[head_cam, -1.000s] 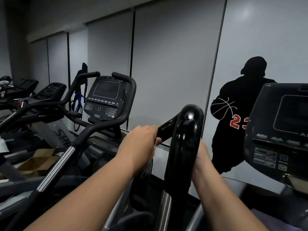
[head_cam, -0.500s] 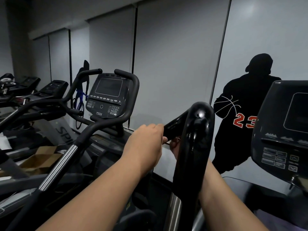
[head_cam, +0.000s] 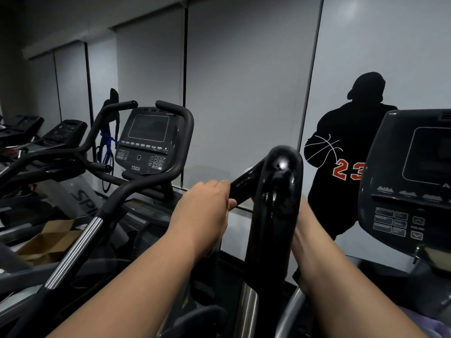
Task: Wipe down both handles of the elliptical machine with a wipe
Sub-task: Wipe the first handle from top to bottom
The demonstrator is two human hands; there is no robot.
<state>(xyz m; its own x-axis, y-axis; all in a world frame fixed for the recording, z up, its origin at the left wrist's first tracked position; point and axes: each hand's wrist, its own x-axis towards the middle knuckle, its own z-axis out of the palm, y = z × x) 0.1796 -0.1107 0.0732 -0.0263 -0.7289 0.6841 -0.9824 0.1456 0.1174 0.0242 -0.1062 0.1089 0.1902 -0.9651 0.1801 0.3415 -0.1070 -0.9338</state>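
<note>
Scanning L to R, gym floor, dim light.

1. Far left of frame: row of dark cardio machines (head_cam: 36,132), consoles only partly visible.
2. Lower left: open cardboard box (head_cam: 51,240) on floor behind the machine frames.
3. Left-centre: neighbouring elliptical w/ console (head_cam: 148,140) marked "750A", screen off; curved black handlebars (head_cam: 180,132) loop round it; a long arm w/ ribbed silver section (head_cam: 75,250) runs down to lower left edge. Blue cord (head_cam: 107,147) hangs behind, next to the wall.
4. Centre: left hand (head_cam: 205,213), forearm entering from bottom edge. Fingers curled over the side bar of the handle, thumb tip showing underneath; grip closed round the bar.
5. Centre-right: glossy black handle (head_cam: 278,191) of the near elliptical, the task item. Thick looped top in mid-frame, stem dropping to a chrome tube (head_cam: 249,311) at bottom edge. Side bar branches off to the left, into the left hand.
6. Right of handle: right hand (head_cam: 305,223), mostly hidden behind the handle; only wrist and heel of hand show. Finger state: can't tell. Wipe not visible from this angle.
7. Right: black wall decal (head_cam: 341,167) of a basketball player, red "23".
8. Far right edge: second console (head_cam: 410,181), grey w/ button pad, cut off by frame.
</note>
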